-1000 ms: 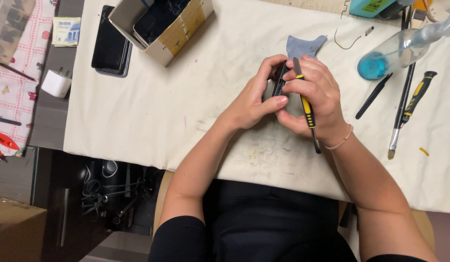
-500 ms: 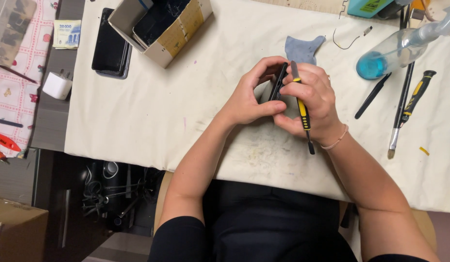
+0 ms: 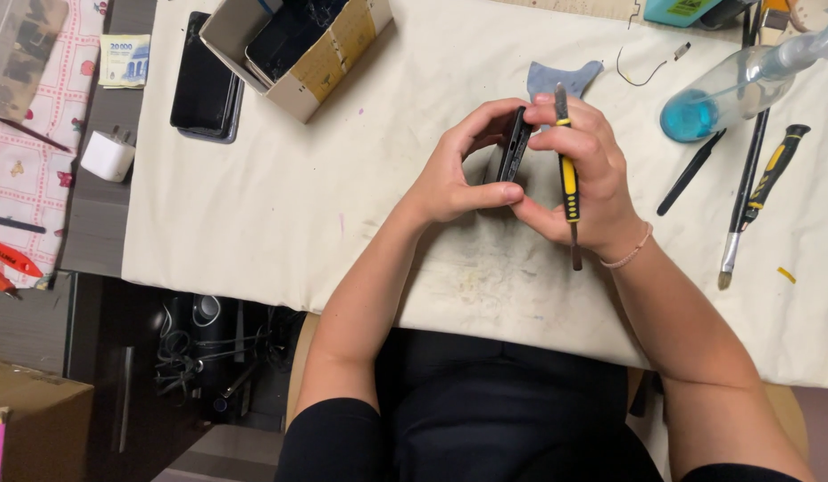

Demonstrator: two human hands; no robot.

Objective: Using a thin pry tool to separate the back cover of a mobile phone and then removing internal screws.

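My left hand (image 3: 449,178) has closed grip on black phone (image 3: 514,145), held edge-up over cloth-covered worktop (image 3: 280,205). Right hand (image 3: 579,183) wrapped round phone plus yellow-black tool (image 3: 567,178). Blue cloth scrap (image 3: 561,78) at 12 o'clock, cardboard box (image 3: 298,45) at 10.

Open tan cardboard box (image 3: 298,54) top left w/ dark cracked screen (image 3: 293,36) inside; brown carton (image 3: 25,411) bottom left.
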